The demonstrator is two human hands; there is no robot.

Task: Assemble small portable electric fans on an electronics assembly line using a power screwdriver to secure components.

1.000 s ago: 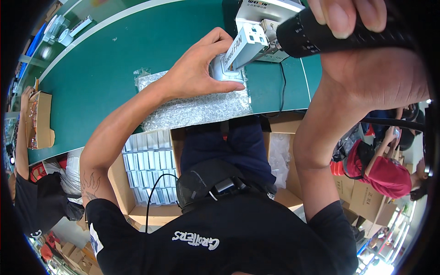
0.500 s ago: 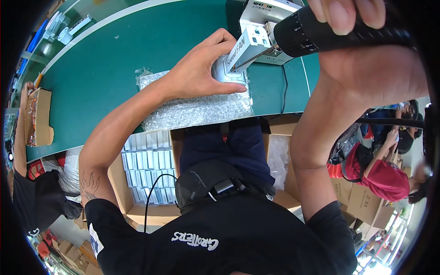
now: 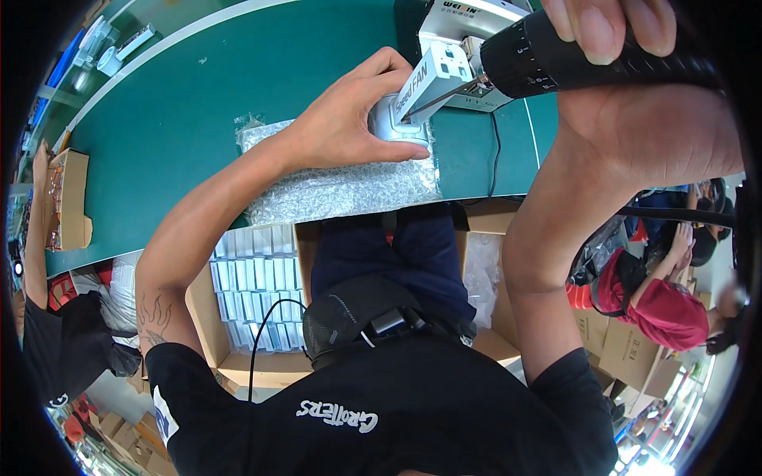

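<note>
My left hand [image 3: 349, 111] is closed around the round base of a small pale blue-grey fan unit [image 3: 390, 120], thumb along its near side. A flat arm with cut-outs at its top leans up from that base. In my right hand [image 3: 635, 95] lies a black electric screwdriver [image 3: 524, 59], fingers wrapped over its barrel. Its thin bit slants down to the left, the tip meeting the fan unit low beside the arm. Whether a screw sits under the tip is too small to tell. Bubble wrap [image 3: 341, 194] lies beneath the unit and my left hand.
Behind the unit stands a silver-and-black machine [image 3: 468, 24], a black cable [image 3: 498, 151] hanging from it. An open carton of pale boxes [image 3: 258, 289] sits below the green table [image 3: 198, 87]. At far left, a co-worker's arm [image 3: 36, 214] reaches by a cardboard box of parts [image 3: 75, 198].
My right hand and the screwdriver have shifted very slightly to the right. The fan unit stays in my left hand, almost unmoved.
</note>
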